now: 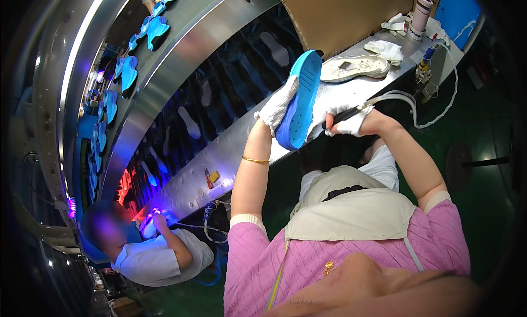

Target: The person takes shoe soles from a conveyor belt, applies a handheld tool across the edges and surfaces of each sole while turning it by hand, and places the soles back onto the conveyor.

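A blue shoe sole (303, 97), lighter on its inner face with ridges and small holes, is held up on a slant over the metal bench. My left hand (279, 104), in a white glove, grips it along its left side. To the right of the sole, my right hand (354, 122) wears a white glove with bare fingertips and is closed round a slim black-handled tool (347, 114) with a white hose (398, 94) near it. The tool's tip cannot be made out. Beyond lies a cream shoe-shaped piece (355, 68) beside a crumpled white cloth (385, 50).
A dark conveyor (241, 62) carrying pale insole shapes runs along the metal bench edge (189, 202). Farther left, blue soles (129, 73) ride another belt. A co-worker (159, 256) sits at lower left. A pink cylindrical bottle (421, 12) and cardboard (340, 15) stand at the back.
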Motion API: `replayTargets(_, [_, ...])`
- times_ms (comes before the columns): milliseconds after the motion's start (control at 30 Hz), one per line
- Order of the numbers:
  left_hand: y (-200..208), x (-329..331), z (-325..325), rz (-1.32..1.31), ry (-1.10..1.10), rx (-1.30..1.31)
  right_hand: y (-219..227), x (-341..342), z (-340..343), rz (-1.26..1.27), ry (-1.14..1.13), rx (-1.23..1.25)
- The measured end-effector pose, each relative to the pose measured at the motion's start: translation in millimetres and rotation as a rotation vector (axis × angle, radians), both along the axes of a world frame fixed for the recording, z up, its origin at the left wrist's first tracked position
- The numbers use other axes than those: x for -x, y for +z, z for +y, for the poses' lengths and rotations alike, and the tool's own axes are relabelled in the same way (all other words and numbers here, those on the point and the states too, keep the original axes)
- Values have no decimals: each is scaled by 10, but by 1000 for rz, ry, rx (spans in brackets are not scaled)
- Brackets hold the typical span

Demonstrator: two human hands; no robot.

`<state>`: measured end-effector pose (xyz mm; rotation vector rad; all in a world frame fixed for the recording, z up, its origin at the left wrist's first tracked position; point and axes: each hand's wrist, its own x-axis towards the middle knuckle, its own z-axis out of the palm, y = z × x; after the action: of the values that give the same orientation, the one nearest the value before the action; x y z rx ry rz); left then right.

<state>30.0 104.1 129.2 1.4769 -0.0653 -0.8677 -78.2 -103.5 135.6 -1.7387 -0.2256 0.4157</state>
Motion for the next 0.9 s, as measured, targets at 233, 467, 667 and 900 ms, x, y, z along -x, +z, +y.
replayTargets(233, [-21,82,39,-13,45,164,-16,-104,-128,-340,6,83])
replayTargets(467, [-32,-4,422,-76,370,960,35,-73,-262,-244,-95,-388])
replayTargets(667, [-563,258,332,300,153,810,-171,36,-97,-244,-276,-466])
replayTargets(900, [-773,872,-139,271,146,1052,-230,-15,34,-530,-505,-281])
